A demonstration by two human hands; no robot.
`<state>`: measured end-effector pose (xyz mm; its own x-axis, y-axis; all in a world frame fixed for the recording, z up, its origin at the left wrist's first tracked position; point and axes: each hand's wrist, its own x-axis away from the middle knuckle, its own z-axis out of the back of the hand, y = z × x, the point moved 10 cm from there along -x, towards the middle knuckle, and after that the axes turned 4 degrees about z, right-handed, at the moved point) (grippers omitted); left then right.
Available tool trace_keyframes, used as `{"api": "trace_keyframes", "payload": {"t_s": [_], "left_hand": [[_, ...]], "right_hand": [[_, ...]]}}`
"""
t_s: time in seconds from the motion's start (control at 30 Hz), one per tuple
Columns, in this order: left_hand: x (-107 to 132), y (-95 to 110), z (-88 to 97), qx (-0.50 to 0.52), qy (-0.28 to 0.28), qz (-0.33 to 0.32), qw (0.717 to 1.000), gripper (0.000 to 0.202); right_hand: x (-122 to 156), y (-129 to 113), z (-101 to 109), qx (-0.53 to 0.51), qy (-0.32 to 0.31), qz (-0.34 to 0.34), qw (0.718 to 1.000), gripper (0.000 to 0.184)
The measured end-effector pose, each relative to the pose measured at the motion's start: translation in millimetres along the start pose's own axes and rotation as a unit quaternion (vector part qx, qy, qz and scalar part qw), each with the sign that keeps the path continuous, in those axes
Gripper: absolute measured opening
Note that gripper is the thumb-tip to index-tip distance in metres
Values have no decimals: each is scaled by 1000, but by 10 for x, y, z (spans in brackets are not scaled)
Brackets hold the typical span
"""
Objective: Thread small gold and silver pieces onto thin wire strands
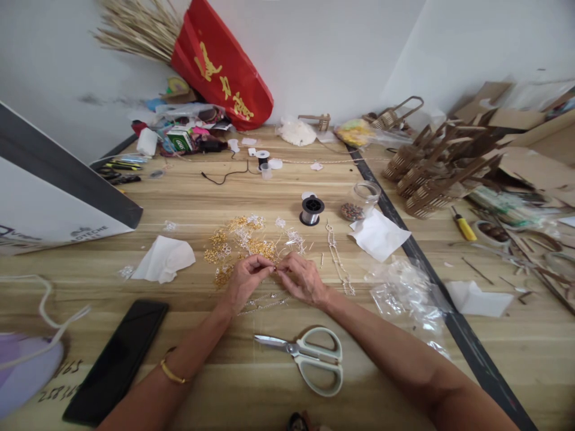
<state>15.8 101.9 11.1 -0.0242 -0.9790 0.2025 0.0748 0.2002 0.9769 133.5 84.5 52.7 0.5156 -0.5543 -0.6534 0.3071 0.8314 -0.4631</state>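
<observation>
My left hand and my right hand meet over the wooden table, fingertips pinched together on something tiny that I cannot make out. Just beyond the hands lies a heap of small gold and silver beads and findings. A short beaded strand lies under my wrists, and another beaded strand lies to the right. A spool of clear thread stands farther back. Pale green scissors lie closed near me, between my forearms.
A black phone lies at the near left, a crumpled tissue beyond it. A glass jar, white paper and plastic bags sit to the right. Wooden baskets and a red bag crowd the back.
</observation>
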Motion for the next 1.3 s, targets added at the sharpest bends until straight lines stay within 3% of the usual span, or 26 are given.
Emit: {"api": "trace_keyframes", "payload": {"t_s": [0.4,1.3], "left_hand": [[-14,7,4,-11,4,-23,1000,11],[-14,-74,43,31,9,32,999,18]], "right_hand": [[5,2,-10,-7,-3,6,1000,5],[21,55,-7,-14,8,-6,1000,4]]}}
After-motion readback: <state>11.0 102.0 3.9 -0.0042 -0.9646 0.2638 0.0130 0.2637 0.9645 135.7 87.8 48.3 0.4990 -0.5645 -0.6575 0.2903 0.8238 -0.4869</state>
